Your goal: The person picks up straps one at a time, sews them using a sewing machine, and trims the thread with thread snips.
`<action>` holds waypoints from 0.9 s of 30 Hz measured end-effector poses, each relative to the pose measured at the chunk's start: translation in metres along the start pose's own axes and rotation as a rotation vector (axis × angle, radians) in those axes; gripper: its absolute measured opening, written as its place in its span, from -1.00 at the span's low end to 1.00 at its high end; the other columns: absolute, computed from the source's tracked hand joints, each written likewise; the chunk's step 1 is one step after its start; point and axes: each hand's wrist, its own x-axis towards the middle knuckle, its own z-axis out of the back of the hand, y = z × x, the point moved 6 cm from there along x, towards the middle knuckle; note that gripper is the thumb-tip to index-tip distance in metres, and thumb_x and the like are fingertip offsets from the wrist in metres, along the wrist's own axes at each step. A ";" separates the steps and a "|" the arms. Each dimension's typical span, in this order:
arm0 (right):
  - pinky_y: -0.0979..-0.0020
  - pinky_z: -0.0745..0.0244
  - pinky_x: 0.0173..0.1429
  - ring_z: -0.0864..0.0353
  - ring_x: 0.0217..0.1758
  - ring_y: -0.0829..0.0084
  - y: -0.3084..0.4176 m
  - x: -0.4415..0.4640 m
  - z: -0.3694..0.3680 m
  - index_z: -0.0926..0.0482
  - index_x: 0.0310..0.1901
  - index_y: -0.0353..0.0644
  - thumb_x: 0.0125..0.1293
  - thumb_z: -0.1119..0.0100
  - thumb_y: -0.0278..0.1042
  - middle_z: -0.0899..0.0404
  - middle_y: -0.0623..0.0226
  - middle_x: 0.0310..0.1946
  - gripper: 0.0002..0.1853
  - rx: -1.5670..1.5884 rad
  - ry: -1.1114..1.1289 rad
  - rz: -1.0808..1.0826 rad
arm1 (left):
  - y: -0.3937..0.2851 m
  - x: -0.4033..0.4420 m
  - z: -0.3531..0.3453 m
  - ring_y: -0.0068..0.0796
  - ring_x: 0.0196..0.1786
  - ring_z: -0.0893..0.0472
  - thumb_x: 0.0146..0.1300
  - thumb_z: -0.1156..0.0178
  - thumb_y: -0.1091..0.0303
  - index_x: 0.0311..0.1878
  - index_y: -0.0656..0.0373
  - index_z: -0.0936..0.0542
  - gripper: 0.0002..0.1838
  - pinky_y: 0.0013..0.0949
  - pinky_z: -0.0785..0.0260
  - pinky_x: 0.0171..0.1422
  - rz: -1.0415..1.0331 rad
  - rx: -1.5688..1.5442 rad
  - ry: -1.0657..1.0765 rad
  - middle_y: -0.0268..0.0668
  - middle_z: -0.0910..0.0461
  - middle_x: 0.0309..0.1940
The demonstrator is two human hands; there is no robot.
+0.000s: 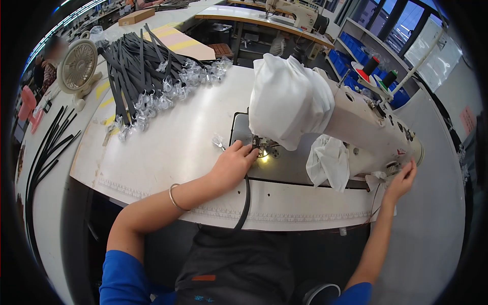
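A sewing machine (363,114) with white cloth (290,99) over its head stands on the white table (168,173). Beside the lit needle area, my left hand (235,163) has its fingers bent together on a black strap (246,203), which hangs over the table's front edge. My right hand (401,180) is at the handwheel (418,152) on the machine's right end, fingers close together against its rim. A small clear-wrapped clip (218,142) lies left of the needle area.
A pile of black straps (137,71) with clear-wrapped ends lies at the back left. Loose black strips (46,147) and a beige fan (78,67) are farther left. Thread spools (371,66) stand behind the machine. Another person (51,53) is at the far left.
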 end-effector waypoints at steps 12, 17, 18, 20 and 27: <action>0.30 -0.41 -0.01 -0.52 -0.03 0.19 -0.224 0.145 0.000 -0.37 0.15 -0.26 0.37 0.24 0.13 -0.50 0.06 -0.03 -0.40 -0.341 0.342 -0.455 | 0.006 0.003 -0.005 -0.31 -0.22 -0.45 -0.17 -0.22 0.52 -0.16 0.22 -0.59 -0.62 -0.36 -0.43 -0.13 0.025 -0.071 0.097 -0.23 -0.56 -0.15; 0.36 -0.44 -0.12 -0.53 -0.14 0.31 -0.223 0.120 0.005 -0.38 0.06 -0.37 0.36 0.23 0.17 -0.52 0.15 -0.12 -0.36 -0.191 0.286 -0.578 | 0.003 0.004 0.000 -0.31 -0.24 -0.45 -0.17 -0.21 0.53 -0.18 0.24 -0.58 -0.65 -0.38 -0.40 -0.11 0.007 -0.064 0.079 -0.19 -0.56 -0.15; 0.36 -0.44 -0.12 -0.53 -0.14 0.31 -0.229 0.117 0.006 -0.38 0.06 -0.37 0.36 0.23 0.17 -0.52 0.15 -0.12 -0.36 -0.192 0.288 -0.578 | 0.003 0.004 -0.001 -0.31 -0.24 -0.45 -0.17 -0.21 0.53 -0.18 0.24 -0.58 -0.65 -0.38 -0.40 -0.11 0.009 -0.065 0.080 -0.19 -0.56 -0.15; 0.41 -0.45 -0.19 -0.54 -0.20 0.39 -0.234 0.117 0.005 -0.40 0.05 -0.33 0.35 0.22 0.20 -0.53 0.21 -0.16 -0.36 -0.091 0.222 -0.492 | 0.002 0.004 0.001 -0.36 -0.27 -0.42 -0.08 -0.16 0.48 -0.24 0.23 -0.57 -0.75 -0.42 -0.35 -0.17 -0.028 -0.053 0.006 -0.30 -0.49 -0.42; 0.38 -0.45 -0.12 -0.53 -0.12 0.37 -0.224 0.128 0.004 -0.40 0.05 -0.34 0.37 0.22 0.16 -0.52 0.20 -0.12 -0.38 -0.320 0.334 -0.501 | 0.006 0.004 -0.003 -0.30 -0.23 -0.45 -0.16 -0.20 0.55 -0.18 0.25 -0.58 -0.65 -0.38 -0.39 -0.09 0.028 -0.085 0.079 -0.20 -0.56 -0.16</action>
